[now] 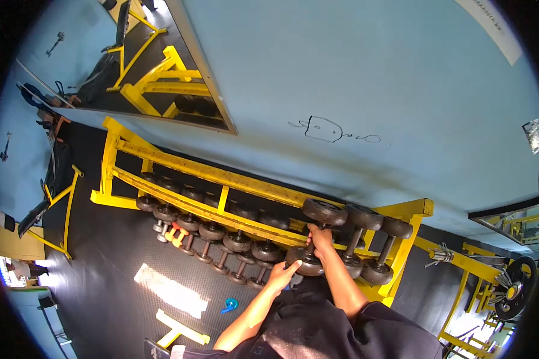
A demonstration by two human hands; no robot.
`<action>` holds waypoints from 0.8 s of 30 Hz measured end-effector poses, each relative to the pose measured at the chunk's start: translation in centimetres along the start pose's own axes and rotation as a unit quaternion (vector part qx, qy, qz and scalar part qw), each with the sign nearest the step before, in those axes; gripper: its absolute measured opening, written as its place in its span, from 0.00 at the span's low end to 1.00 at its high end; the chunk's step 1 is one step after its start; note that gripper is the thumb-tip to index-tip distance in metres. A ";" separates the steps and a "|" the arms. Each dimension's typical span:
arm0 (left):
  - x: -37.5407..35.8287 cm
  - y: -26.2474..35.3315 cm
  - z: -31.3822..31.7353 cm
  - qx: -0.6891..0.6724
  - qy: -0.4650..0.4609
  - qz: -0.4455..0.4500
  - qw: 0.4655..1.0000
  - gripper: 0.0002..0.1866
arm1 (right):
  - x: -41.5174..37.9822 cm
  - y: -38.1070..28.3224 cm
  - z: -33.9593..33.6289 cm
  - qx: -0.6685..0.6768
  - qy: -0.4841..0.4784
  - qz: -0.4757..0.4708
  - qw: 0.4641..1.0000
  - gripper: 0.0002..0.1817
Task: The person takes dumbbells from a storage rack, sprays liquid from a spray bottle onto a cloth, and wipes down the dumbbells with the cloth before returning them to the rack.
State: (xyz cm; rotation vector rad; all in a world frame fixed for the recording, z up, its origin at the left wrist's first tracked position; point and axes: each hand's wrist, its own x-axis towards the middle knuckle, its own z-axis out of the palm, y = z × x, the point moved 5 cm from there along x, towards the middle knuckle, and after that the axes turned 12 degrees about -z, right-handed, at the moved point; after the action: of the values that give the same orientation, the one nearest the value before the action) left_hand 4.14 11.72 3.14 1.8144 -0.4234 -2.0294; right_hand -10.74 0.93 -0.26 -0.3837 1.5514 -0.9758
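Note:
My right hand is closed round the handle of a black dumbbell at the right part of the yellow rack's upper level. My left hand touches the near round head of that same dumbbell, its thumb against the side and its fingers partly hidden. To the right, a second black dumbbell and a third one lie side by side on the rack. The yellow rack runs from upper left to lower right along the wall.
Several black dumbbells line the lower level. An orange dumbbell and a blue object lie on the black floor. A yellow-framed bench stands near me. A mirror hangs on the blue wall; weight plates are at right.

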 end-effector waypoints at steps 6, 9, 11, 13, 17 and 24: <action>0.6 0.5 -0.5 0.082 0.082 0.060 0.991 0.26 | 2.1 1.4 0.1 -0.010 0.014 -0.048 0.999 0.08; 3.0 -1.6 -1.3 0.169 0.153 0.103 0.968 0.30 | 3.0 1.2 0.1 -0.047 0.014 -0.036 0.998 0.12; 2.9 -0.7 -0.9 0.102 0.048 0.079 0.991 0.36 | 3.3 1.4 0.2 -0.054 0.019 -0.032 0.998 0.13; 2.4 -1.5 -1.0 0.094 0.063 0.085 0.990 0.34 | 3.4 1.8 -0.1 -0.060 0.013 -0.024 0.998 0.12; 3.5 -4.7 -1.7 0.109 0.149 0.147 0.972 0.26 | 3.9 1.7 -0.5 -0.094 0.003 -0.066 0.993 0.13; -3.4 -16.9 -9.7 -0.103 0.227 0.145 0.958 0.32 | -6.7 -1.9 1.5 -0.576 0.057 -0.423 0.697 0.41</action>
State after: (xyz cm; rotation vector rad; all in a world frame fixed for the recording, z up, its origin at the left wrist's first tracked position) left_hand 12.71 28.50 -2.95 1.8835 -0.3050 -1.3557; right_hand -8.27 4.04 5.63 -2.1095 1.9815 -0.4967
